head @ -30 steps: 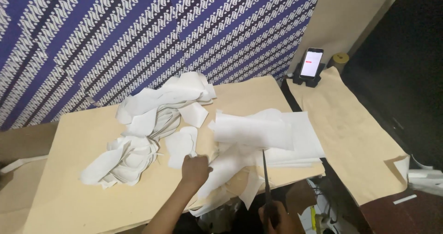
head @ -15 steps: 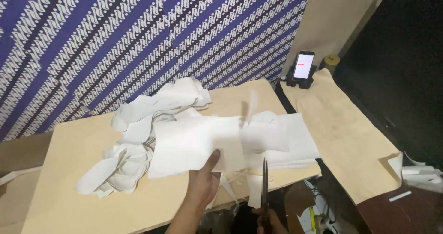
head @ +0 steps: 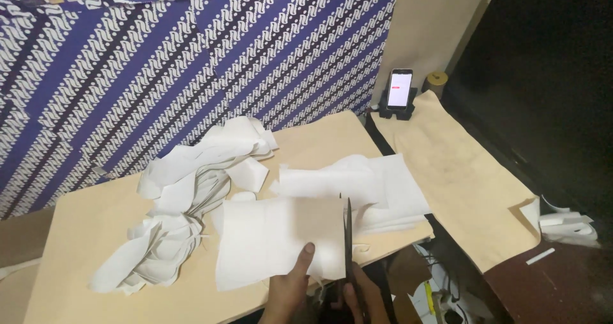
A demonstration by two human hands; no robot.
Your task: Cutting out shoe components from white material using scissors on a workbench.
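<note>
Scissors (head: 348,247) stand blade-up at lower centre, gripped by the right hand (head: 364,301), along the right edge of a white sheet (head: 274,238) that the left hand (head: 290,286) pinches, thumb on top. Left of them lies a heap of white offcuts (head: 185,196) on the tan table (head: 83,234).

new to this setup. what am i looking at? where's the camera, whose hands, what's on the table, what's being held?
No machine here: a person works with bare hands. The one camera sits on their head, looking down. The left hand pins a white sheet with its fingers. The right hand grips dark scissors, blades along the sheet's right edge. On the tan table lie a heap of white offcuts and a stack of white sheets. A phone on a stand stands farther back, before a blue patterned cloth.
</note>
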